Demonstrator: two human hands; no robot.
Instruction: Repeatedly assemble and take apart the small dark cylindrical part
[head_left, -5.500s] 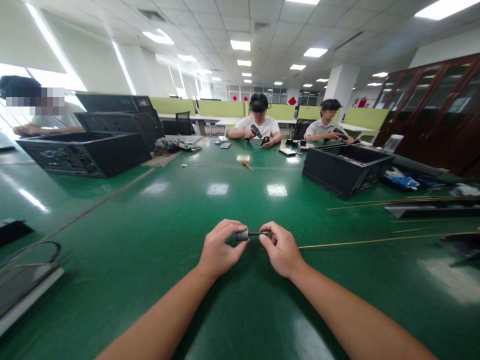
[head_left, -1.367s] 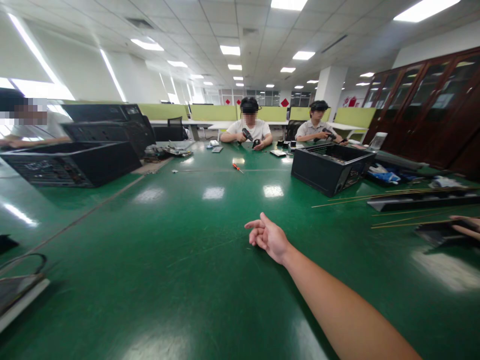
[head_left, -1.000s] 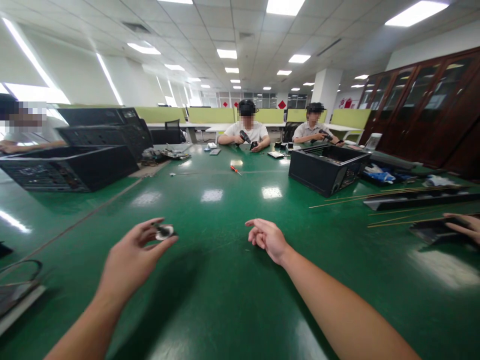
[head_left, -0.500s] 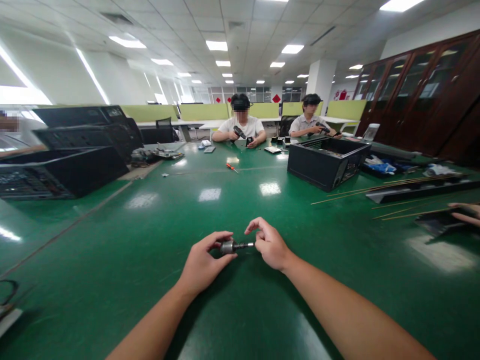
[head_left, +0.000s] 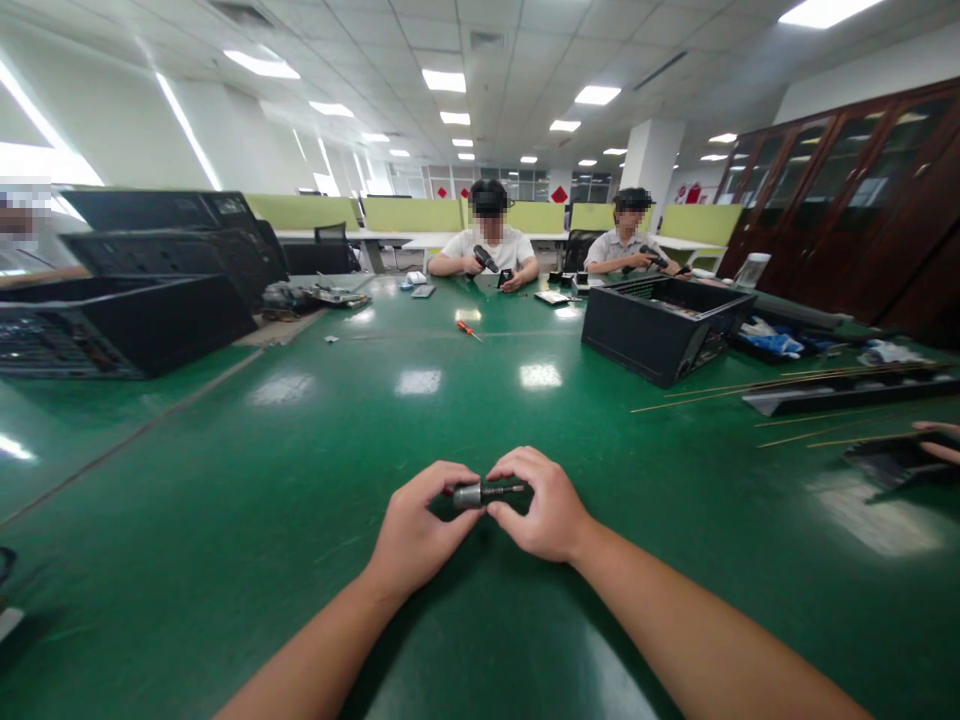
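Note:
A small metal cylinder with a thin threaded shaft (head_left: 469, 496) lies level between my hands, its shaft pointing right. My left hand (head_left: 424, 520) wraps its thumb and fingers around the thick grey end. My right hand (head_left: 541, 505) curves around the shaft, thumb and fingertips apart in a C shape, with the shaft's tip between them. Whether the right fingertips touch the part is not clear. Both hands are just above the green table (head_left: 360, 430).
An orange screwdriver (head_left: 466, 328) lies farther off. A black computer case (head_left: 637, 335) stands at the right, more cases (head_left: 195, 325) at the left. Thin rods (head_left: 705, 397) lie at the right, near another person's hand (head_left: 941, 440). Two people (head_left: 491, 250) sit opposite.
My right hand has opened from a near-closed shape at the shaft's tip and moved around the shaft. The view has shifted slightly, and the part sits closer between my hands.

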